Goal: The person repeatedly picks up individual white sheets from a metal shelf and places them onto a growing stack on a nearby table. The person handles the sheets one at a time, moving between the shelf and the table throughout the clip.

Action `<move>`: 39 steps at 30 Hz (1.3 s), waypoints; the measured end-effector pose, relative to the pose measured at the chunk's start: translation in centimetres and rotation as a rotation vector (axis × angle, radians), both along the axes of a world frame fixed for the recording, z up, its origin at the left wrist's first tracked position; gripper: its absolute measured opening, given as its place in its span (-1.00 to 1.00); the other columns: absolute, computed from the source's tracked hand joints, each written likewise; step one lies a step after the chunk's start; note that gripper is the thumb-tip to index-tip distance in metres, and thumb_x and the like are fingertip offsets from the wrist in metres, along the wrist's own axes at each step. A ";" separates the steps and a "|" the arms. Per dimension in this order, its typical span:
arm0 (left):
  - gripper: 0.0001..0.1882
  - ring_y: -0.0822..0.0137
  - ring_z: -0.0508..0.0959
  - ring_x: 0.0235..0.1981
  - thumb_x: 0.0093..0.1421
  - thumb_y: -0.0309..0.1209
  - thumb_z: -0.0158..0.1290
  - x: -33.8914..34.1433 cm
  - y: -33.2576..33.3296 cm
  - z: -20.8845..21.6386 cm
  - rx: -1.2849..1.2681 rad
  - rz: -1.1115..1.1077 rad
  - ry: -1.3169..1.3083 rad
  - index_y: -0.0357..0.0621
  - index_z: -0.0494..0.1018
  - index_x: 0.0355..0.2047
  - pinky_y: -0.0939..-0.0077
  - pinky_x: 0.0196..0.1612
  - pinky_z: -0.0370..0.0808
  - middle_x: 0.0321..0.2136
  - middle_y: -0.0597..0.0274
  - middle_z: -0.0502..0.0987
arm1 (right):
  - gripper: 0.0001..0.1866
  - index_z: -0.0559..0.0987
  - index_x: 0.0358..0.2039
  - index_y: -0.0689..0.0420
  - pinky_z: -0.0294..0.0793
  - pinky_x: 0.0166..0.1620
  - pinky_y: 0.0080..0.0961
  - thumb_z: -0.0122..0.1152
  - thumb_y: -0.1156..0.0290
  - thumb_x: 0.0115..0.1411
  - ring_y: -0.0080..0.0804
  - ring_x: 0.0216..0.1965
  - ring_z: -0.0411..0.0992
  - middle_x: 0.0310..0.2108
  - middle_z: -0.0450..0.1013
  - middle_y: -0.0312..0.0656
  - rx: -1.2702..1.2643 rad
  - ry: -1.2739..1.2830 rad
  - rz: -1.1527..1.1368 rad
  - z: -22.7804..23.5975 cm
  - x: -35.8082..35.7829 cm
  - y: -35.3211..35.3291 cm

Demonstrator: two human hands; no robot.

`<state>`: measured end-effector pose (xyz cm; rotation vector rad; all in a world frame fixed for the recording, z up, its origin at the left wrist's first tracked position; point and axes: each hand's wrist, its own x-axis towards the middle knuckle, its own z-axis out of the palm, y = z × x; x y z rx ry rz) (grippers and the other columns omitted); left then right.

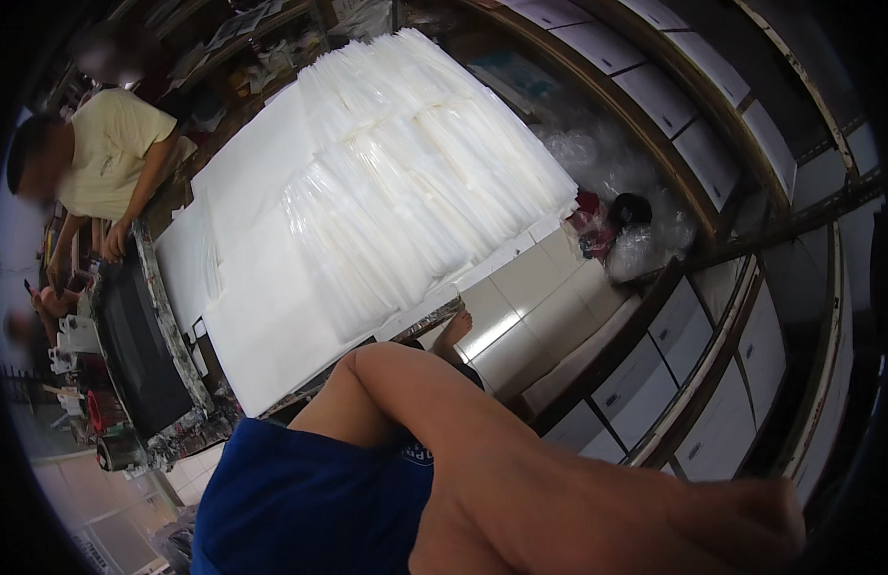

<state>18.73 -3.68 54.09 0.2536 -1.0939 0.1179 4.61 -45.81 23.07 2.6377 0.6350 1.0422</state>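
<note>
My left arm, in a blue sleeve, is bent up at the elbow, and the forearm crosses to the lower right. My left hand (645, 508) is large and blurred close to the camera; how its fingers lie cannot be made out, nor whether they hold anything. My right hand is out of view. Beyond the elbow, thin white translucent plastic sheets or bags (415, 163) lie in overlapping fanned rows on a table covered with white board or paper (257, 278). My arm touches none of them visibly.
At left, a person in a pale yellow shirt (118, 153) has hands by a dark mesh-like panel in a worn frame (147, 335). Other people are behind. White-panelled shelving or cabinets (645, 374) stand right, and clear plastic wrap (635, 254) lies beyond the table.
</note>
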 end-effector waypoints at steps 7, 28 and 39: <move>-0.67 0.23 0.51 -0.12 0.34 -0.33 -0.14 0.5 -0.9 0.3 0.006 -0.031 0.019 -0.33 0.45 -0.08 0.33 -0.06 0.41 -0.15 -0.01 0.52 | -0.38 0.30 0.12 0.34 0.18 0.20 0.03 0.23 0.29 0.12 0.24 0.14 0.19 0.10 0.22 0.27 0.499 0.432 -0.634 1.6 -2.4 5.8; -0.62 0.19 0.48 -0.10 0.33 -0.29 -0.14 0.2 -3.8 0.2 0.007 -0.110 0.073 -0.35 0.41 -0.02 0.30 -0.05 0.39 -0.14 -0.03 0.49 | -0.38 0.21 0.21 0.29 0.03 0.29 -0.02 0.10 0.43 0.13 0.18 0.25 0.05 0.23 0.08 0.21 0.582 0.513 -0.793 3.4 -2.0 8.0; -0.59 0.17 0.47 -0.09 0.33 -0.27 -0.14 1.5 -3.7 0.6 0.002 -0.136 0.043 -0.35 0.39 0.01 0.29 -0.04 0.38 -0.13 -0.05 0.47 | -0.38 0.29 0.13 0.34 0.16 0.22 0.04 0.22 0.30 0.12 0.22 0.17 0.15 0.13 0.18 0.27 0.596 0.417 -0.721 3.0 -2.1 8.2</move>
